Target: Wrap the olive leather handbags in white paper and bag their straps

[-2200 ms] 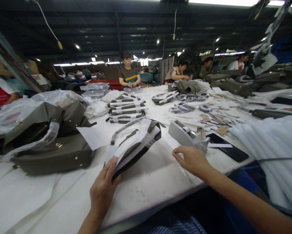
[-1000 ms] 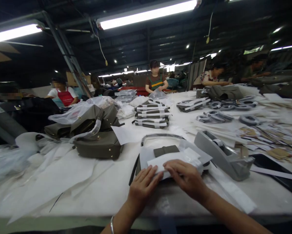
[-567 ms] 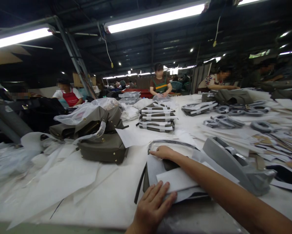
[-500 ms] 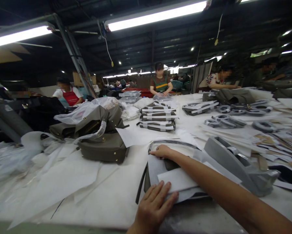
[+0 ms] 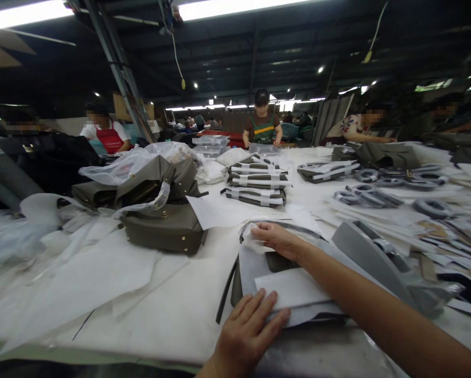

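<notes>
My left hand (image 5: 251, 325) rests flat with fingers stretched out on a folded white paper sheet (image 5: 294, 287). The sheet lies over an olive-grey bag piece (image 5: 280, 261), partly covered by more white paper, with a dark strip (image 5: 226, 294) sticking out at its left. My right hand (image 5: 276, 239) reaches across from the right to the far edge of this bundle. Its fingers are bent together at a strap in clear wrapping (image 5: 302, 227). The fingertips are blurred, and what they pinch I cannot make out.
Olive bags (image 5: 162, 231) with plastic wrap stand at left. Paper-banded bundles (image 5: 254, 195) are stacked farther back. A grey tape dispenser (image 5: 371, 257) is close on the right, beyond it wrapped handle coils (image 5: 367, 195). A co-worker (image 5: 262, 126) stands across the table.
My right hand has slid slightly right, off the end of the wrapped strap. My left hand stays on the folded paper. The view has tipped down a little.
</notes>
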Tool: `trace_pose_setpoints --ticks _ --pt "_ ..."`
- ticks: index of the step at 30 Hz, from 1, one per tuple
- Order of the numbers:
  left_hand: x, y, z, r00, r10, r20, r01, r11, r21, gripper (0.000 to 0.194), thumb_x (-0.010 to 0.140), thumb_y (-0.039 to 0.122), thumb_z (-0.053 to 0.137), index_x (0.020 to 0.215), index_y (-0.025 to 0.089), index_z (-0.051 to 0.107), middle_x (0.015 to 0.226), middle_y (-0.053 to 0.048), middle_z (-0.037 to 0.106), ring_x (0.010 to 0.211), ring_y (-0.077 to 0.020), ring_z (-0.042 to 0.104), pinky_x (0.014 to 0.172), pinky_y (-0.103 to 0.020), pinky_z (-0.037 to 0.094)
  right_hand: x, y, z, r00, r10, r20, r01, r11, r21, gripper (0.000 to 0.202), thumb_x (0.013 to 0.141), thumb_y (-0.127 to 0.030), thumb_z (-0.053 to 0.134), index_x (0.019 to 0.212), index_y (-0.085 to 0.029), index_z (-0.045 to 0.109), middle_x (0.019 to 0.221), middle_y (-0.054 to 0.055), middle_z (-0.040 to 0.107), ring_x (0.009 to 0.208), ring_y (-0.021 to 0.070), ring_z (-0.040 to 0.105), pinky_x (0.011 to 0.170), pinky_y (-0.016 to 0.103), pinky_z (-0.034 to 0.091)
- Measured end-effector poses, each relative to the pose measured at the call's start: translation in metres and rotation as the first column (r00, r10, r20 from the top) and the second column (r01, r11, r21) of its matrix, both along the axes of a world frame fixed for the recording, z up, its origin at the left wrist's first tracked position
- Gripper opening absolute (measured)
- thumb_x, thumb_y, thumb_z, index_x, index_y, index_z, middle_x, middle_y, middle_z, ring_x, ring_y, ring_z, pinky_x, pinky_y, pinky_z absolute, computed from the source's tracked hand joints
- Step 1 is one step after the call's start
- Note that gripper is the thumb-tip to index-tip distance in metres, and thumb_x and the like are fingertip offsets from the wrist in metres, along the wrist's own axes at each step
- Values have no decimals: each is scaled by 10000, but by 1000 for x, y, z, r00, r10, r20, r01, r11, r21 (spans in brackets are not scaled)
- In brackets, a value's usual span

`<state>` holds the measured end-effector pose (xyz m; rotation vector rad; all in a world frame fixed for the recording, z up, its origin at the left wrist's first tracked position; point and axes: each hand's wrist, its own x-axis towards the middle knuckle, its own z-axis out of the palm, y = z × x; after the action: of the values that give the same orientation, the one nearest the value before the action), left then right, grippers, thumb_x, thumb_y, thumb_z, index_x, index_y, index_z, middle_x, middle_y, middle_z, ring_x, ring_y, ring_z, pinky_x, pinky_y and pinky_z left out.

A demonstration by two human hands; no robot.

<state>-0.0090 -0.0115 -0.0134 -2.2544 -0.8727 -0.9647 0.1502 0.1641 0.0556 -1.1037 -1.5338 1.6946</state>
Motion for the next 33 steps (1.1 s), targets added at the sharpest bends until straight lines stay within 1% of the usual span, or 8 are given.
trace_pose_setpoints --ticks 4,7,10,12,17,22,28,33 --pt "1 -1 0 1000 9 9 -9 1000 -15 322 997 186 511 1260 299 658 1299 -17 670 1184 -200 641 969 -322 550 6 -35 16 990 118 -77 -113 991 72 407 744 -482 787 1026 -196 718 1035 37 729 962 179 637 896 299 441" --pt "2 -2 -1 1000 15 13 -15 1000 -28 342 1001 173 494 1285 295 640 1297 -18 672 1191 -199 636 968 -325 550 13 -62 16 992 122 19 -123 966 228 275 800 -437 745 921 -189 753 922 30 719 884 181 636 854 308 469" --pt "4 -3 0 999 13 36 -12 999 -42 358 1000 163 492 1311 288 618 1292 -21 675 1195 -197 630 986 -332 537 22 -87 6 987 29 159 -106 859 501 118 836 -318 715 832 -212 767 939 39 711 930 194 645 888 312 484" --pt "4 -4 3 999 3 44 1 996 -94 359 1004 167 487 1322 282 605 1283 -24 679 1173 -183 639 1012 -342 522 27 -102 -1 981 14 195 -131 788 602 101 867 -234 669 855 -233 768 1029 42 718 996 192 652 931 305 487" --pt "2 -7 12 996 -44 79 61 970 -236 264 985 190 531 1208 234 665 1209 -60 702 1153 -192 637 1048 -382 504 36 -131 -10 965 53 257 -223 685 694 221 924 -157 582 1023 -281 736 1001 13 746 939 168 689 878 285 546" --pt "0 -7 2 981 -88 170 126 965 -229 224 985 186 523 1169 207 648 1227 -88 681 1220 -194 593 1063 -390 498 41 -144 -17 982 -33 185 -131 585 800 260 941 -133 543 1048 -269 736 1053 29 751 997 171 701 919 298 570" --pt "1 -7 -11 951 -3 310 80 968 -237 261 984 241 526 1192 97 592 1122 -137 703 1098 -199 661 1014 -332 537 48 -153 -25 986 -45 163 -115 529 841 254 926 -114 578 1050 -264 741 1042 36 750 979 152 711 904 267 587" --pt "1 -12 -8 938 55 342 45 960 -276 359 974 112 475 1326 140 540 1220 -140 657 1152 -190 641 954 -297 571 48 -156 -29 984 51 170 -176 404 898 306 955 -100 515 1136 -249 712 1100 65 736 1084 163 678 944 291 574"
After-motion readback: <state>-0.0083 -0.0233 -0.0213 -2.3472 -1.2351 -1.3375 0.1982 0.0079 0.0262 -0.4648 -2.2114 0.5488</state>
